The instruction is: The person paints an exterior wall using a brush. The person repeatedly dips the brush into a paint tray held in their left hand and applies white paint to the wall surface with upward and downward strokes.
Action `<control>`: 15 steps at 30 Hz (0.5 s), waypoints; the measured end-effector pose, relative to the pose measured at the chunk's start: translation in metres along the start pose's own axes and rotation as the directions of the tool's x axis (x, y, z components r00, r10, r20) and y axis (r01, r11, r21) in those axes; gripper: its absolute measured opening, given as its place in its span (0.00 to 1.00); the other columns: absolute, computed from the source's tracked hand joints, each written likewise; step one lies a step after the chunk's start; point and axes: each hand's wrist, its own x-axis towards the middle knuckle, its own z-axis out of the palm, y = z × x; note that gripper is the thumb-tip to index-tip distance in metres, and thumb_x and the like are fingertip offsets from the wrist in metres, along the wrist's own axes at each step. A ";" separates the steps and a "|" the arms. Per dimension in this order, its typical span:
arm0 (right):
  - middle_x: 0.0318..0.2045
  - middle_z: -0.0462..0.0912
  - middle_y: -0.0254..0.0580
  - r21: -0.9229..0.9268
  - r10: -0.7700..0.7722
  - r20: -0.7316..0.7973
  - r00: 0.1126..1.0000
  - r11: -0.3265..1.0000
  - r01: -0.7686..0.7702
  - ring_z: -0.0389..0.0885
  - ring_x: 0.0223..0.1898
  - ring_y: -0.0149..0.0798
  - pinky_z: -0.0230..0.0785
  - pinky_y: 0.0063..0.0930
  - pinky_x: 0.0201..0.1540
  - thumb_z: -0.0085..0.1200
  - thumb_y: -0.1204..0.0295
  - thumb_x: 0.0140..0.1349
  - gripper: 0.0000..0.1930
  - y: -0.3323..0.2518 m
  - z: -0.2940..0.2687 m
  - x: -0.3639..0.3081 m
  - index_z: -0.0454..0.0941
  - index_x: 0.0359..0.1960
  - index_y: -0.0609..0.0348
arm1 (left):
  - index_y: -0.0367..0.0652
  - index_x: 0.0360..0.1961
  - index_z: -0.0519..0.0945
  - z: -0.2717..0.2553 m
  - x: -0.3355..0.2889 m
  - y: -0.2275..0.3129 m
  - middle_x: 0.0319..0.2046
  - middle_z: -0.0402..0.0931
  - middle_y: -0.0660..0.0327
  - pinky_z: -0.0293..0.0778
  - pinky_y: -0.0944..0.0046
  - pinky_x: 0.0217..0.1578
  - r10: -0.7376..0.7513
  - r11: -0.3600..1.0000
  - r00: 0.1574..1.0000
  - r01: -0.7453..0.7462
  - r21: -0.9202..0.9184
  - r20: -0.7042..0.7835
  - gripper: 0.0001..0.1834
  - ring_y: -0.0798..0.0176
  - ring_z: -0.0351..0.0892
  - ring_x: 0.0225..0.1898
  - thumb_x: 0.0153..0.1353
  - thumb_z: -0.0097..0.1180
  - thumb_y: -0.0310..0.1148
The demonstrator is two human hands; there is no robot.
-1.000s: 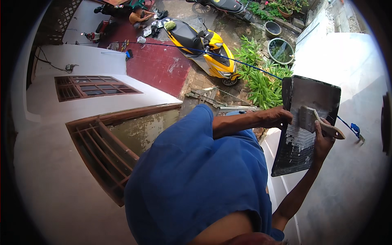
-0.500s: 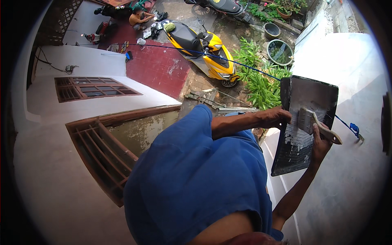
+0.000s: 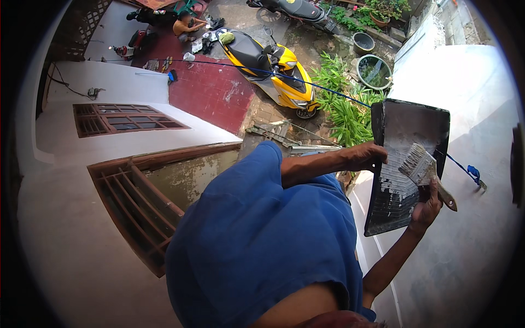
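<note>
My left hand (image 3: 370, 157) grips the left edge of a black paint tray (image 3: 413, 123), its fingers closed on the rim. White paint streaks cover the tray's ribbed part. A wide paintbrush (image 3: 420, 167) with a wooden handle is in my right hand (image 3: 425, 210), fingers wrapped around the handle near its base. Its paint-caked bristles lie over the tray, pointing up and to the left; whether they touch the surface I cannot tell.
A blue rope (image 3: 328, 87) runs across behind the tray to a knot (image 3: 473, 174) by the pale wall (image 3: 476, 240). Below stand a yellow scooter (image 3: 290, 74), green plants (image 3: 347, 117) and a water-filled tub (image 3: 374, 71). A person (image 3: 185, 26) squats far off. A brown window frame (image 3: 147, 208) lies left.
The brush has turned in my right hand, so its bristles now show broad and slanted. My right hand has moved slightly down, and the tray has shifted a little left with my left hand.
</note>
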 end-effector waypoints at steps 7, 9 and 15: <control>0.44 0.74 0.44 0.442 0.163 0.155 0.974 0.871 -0.216 0.71 0.46 0.36 0.60 0.29 0.52 0.46 0.72 0.59 0.16 0.003 -0.015 -0.002 0.66 0.48 0.68 | 0.44 0.21 0.71 0.000 -0.013 0.008 0.21 0.69 0.66 0.68 0.65 0.31 -0.022 0.999 0.999 0.021 -0.029 -0.027 0.06 0.70 0.68 0.25 0.48 0.53 0.33; 0.48 0.71 0.45 0.501 0.119 0.186 0.975 0.842 -0.198 0.68 0.50 0.38 0.55 0.32 0.56 0.46 0.71 0.58 0.19 0.001 -0.010 -0.013 0.64 0.50 0.67 | 0.43 0.21 0.71 0.000 -0.012 0.014 0.22 0.69 0.65 0.69 0.64 0.33 -0.014 0.999 1.000 0.014 -0.049 -0.017 0.06 0.69 0.69 0.25 0.49 0.53 0.32; 0.33 0.77 0.33 0.616 0.091 0.012 0.996 0.784 -0.079 0.75 0.36 0.30 0.69 0.24 0.39 0.54 0.71 0.54 0.10 -0.020 -0.013 -0.005 0.73 0.36 0.59 | 0.36 0.26 0.74 -0.020 0.008 0.013 0.33 0.75 0.51 0.70 0.51 0.43 -0.051 0.990 0.998 0.054 -0.133 0.019 0.08 0.54 0.75 0.39 0.49 0.52 0.31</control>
